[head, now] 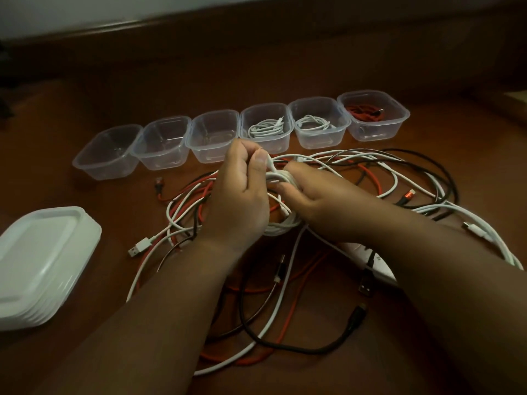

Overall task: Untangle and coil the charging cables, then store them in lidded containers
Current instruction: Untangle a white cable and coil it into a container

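1. Head view: left hand [239, 192] and right hand [316, 201] both grip a partly wound white cable coil [281, 178] above the tangled cables [285, 280] on the bench [85, 352].
2. Six open containers [214, 135] line the far side; three hold coiled cables.
3. Stacked lids [42, 263] sit left.

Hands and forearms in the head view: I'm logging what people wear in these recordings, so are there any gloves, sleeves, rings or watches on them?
Nothing worn is visible. The left hand and right hand are bare, without gloves, and no rings show on the visible fingers. Both forearms are uncovered down to the frame's bottom edge, with no sleeves, watch or bracelet at the wrists. The dim lighting could hide small details.
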Tool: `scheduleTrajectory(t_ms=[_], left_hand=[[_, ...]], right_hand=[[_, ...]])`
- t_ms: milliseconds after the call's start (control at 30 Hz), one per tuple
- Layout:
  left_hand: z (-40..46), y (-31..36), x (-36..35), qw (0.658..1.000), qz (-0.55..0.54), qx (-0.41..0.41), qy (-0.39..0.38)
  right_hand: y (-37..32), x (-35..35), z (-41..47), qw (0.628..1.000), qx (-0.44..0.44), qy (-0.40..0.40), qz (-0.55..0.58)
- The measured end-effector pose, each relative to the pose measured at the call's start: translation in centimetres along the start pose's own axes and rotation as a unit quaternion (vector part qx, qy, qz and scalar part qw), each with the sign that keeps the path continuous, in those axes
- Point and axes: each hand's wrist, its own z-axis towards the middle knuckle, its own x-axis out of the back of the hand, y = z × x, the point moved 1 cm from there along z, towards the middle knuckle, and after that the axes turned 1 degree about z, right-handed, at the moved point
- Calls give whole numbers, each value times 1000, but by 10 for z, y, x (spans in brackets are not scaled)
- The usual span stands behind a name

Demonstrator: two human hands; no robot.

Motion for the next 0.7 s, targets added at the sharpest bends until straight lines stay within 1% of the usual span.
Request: scheduleTrajectory(t_ms=[67,133,200,333,367,433,533,600,633,700], left_hand=[[1,-1,-1,1000,-16,6,25],[1,-3,-2,998,-37,27,33],[0,-3,-4,996,-61,58,32],[3,0,-2,986,-91,121,70],[4,0,0,983,-100,135,68],[5,1,2,980,-121,152,45],[6,7,6,966,-185,180,22],[7,8,9,961,-197,191,-17],[9,8,14,969,-166,176,-43],[11,7,24,988,-44,116,-93]], right_hand=[[-1,1,-1,1000,5,13,27],[-2,1,-2,999,5,17,39],[-2,1,-3,999,-2,21,37],[-5,-4,-4,999,-7,24,24],[-5,-6,-5,1000,-10,22,18],[-6,-8,-5,999,-16,25,17],[-3,-7,-3,998,-21,52,40],[1,-4,-1,995,-30,73,53],[2,-1,-1,995,-29,82,54],[4,5,-4,994,-21,100,48]])
